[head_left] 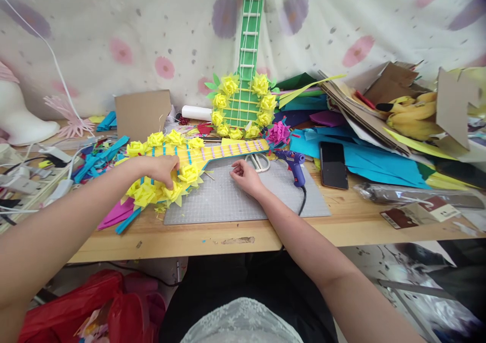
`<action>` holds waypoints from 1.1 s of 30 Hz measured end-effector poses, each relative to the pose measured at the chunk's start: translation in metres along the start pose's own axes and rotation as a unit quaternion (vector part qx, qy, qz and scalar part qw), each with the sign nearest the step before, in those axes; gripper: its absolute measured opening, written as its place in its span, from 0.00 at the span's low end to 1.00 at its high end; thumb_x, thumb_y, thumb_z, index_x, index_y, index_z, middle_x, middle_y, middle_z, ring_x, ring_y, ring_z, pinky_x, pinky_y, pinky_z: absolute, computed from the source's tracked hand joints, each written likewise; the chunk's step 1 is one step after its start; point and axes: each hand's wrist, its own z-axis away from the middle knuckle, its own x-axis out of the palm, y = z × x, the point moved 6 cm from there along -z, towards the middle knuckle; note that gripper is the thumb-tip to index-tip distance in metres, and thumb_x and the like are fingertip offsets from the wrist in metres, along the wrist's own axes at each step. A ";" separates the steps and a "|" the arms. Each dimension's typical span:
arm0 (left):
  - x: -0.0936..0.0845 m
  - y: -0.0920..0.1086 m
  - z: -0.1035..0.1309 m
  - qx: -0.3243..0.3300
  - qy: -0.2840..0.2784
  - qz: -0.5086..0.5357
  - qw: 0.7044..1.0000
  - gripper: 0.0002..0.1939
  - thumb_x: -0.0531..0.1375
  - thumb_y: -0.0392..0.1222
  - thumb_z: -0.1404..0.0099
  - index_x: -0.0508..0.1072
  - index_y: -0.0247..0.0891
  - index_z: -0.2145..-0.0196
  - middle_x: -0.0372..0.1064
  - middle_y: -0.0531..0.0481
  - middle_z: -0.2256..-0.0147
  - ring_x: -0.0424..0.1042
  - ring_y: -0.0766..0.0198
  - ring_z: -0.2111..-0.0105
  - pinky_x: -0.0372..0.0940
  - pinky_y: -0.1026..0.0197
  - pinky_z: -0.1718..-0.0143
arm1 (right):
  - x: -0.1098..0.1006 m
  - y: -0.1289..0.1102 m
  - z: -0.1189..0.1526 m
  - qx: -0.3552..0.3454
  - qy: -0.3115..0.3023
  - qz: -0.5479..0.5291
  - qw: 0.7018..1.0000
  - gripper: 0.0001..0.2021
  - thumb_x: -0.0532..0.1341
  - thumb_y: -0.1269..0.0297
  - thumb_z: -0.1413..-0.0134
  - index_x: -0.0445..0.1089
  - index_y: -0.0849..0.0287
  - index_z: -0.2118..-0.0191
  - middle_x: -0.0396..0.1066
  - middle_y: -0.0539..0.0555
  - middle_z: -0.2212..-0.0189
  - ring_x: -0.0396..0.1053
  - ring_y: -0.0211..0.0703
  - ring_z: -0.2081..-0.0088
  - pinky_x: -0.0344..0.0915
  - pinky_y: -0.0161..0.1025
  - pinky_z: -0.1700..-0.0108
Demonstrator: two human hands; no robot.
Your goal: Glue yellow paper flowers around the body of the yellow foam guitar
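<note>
A yellow paper guitar [195, 153] lies across the left of the bench, with yellow paper flowers [190, 173] around its body and purple and blue bands under its strings. My left hand [161, 171] is on its body, thumb and fingers closed around a spot between the flowers; the fingertips are partly hidden. Just below the guitar's neck, over the grey cutting mat [228, 201], is my right hand [246, 177]. Its fingers are curled together, and whatever they may hold is too small to make out. White-handled scissors [261, 163] lie beside it, partly under the neck.
A purple glue gun [295, 165] rests on the mat's right, its cord running over the bench edge. A green paper guitar [248, 54] stands against the curtain. Right are a phone [333, 165], blue paper [379, 156] and cardboard; left, paper scraps [96, 161] and cables.
</note>
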 end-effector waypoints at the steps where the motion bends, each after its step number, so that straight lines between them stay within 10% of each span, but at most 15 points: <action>1: 0.000 0.000 0.000 -0.003 0.004 -0.003 1.000 0.34 0.64 0.47 0.62 0.67 0.35 0.54 0.69 0.38 0.55 0.70 0.49 0.57 0.65 0.58 0.64 | 0.000 0.000 0.000 0.000 0.001 0.000 1.000 0.08 0.58 0.66 0.55 0.60 0.56 0.65 0.67 0.46 0.74 0.65 0.36 0.73 0.61 0.37 0.65; 33: 0.004 0.017 0.000 -0.040 0.014 -0.098 0.994 0.35 0.65 0.43 0.57 0.63 0.34 0.50 0.65 0.33 0.49 0.65 0.43 0.48 0.62 0.53 0.52 | 0.000 -0.002 0.000 0.008 -0.006 -0.007 1.000 0.08 0.58 0.66 0.56 0.60 0.55 0.66 0.66 0.46 0.74 0.65 0.36 0.73 0.62 0.38 0.64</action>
